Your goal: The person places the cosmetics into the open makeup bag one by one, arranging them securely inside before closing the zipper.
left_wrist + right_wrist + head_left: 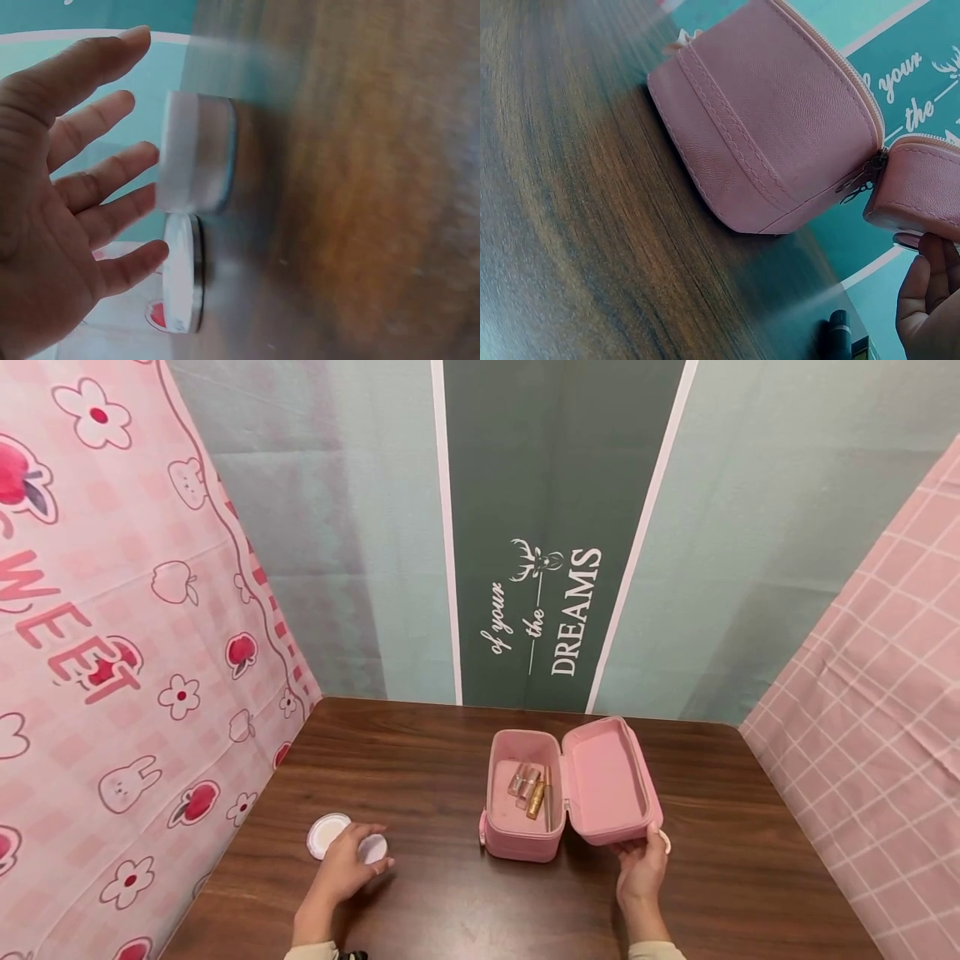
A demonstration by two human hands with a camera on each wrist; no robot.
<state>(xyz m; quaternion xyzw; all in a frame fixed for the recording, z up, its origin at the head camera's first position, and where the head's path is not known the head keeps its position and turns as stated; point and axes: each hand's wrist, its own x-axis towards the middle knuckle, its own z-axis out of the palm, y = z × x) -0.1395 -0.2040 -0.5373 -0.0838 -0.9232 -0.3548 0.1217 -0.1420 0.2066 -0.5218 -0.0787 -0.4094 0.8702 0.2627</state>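
My left hand (347, 862) reaches over a small jar with a white lid (372, 850). Its fingers and thumb are spread apart at either side; in the left wrist view a gap shows between thumb and jar (196, 154). Beside the jar, a flat round white-topped thing (321, 835) lies partly behind that hand. A pink zip-up cosmetic case (522, 847) stands with its lid (606, 781) swung out to the right. My right hand (643, 875) grips the lid's near lower corner, close to a pale loop handle (664, 841).
Inside the case lie a gold tube (536, 800), small clear pinkish tubes (523, 779) and a slim stick (548, 802). A dark-capped tube (839, 335) shows low in the right wrist view. Curtains hang behind the wooden table (450, 910) and at both sides.
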